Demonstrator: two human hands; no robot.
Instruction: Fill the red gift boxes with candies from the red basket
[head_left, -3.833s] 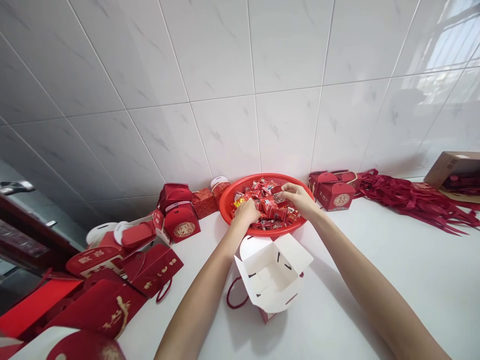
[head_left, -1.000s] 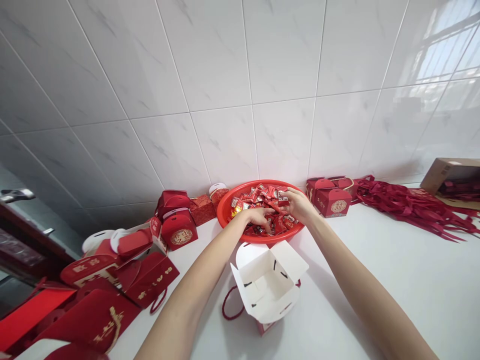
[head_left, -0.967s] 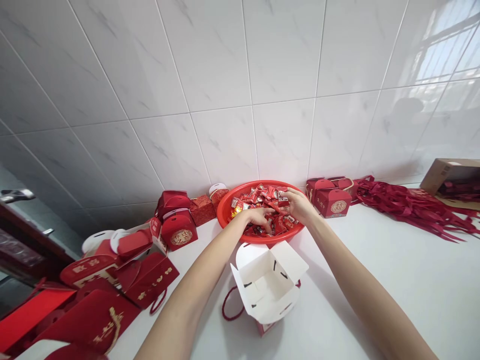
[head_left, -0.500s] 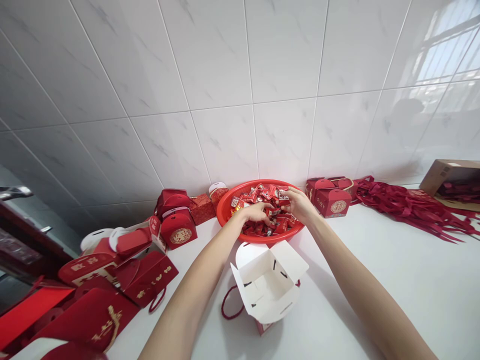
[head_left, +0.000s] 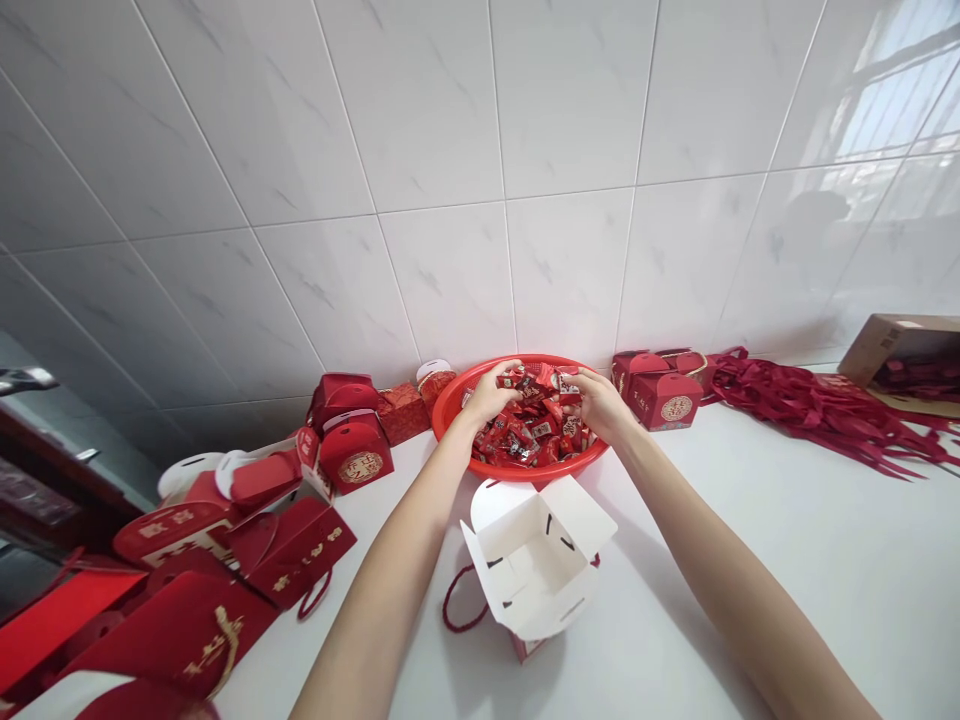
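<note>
A red plastic basket [head_left: 450,440] by the wall holds many candies in shiny red wrappers [head_left: 540,430]. Over its left side, my left hand [head_left: 490,398] curls its fingers and thumb round a red-wrapped candy [head_left: 513,381]. My right hand [head_left: 602,403] reaches in from the right, its fingers closed on a wrapped candy [head_left: 568,384], partly covered by them. Between my forearms stands an open gift box [head_left: 536,570], white inside, flaps spread, with nothing in it. A dark red cord handle [head_left: 448,605] loops out at its left.
Red gift boxes [head_left: 292,550] crowd the left side, several of them along the wall. More red boxes [head_left: 666,395] stand right of the basket. Beyond them lie a heap of dark red ribbons [head_left: 795,410] and a cardboard carton [head_left: 870,352]. A tiled wall [head_left: 570,260] closes off the back.
My left hand has moved from the middle of the basket up and left, and candies there have shifted. My right hand stays at the right rim. The open gift box has not moved.
</note>
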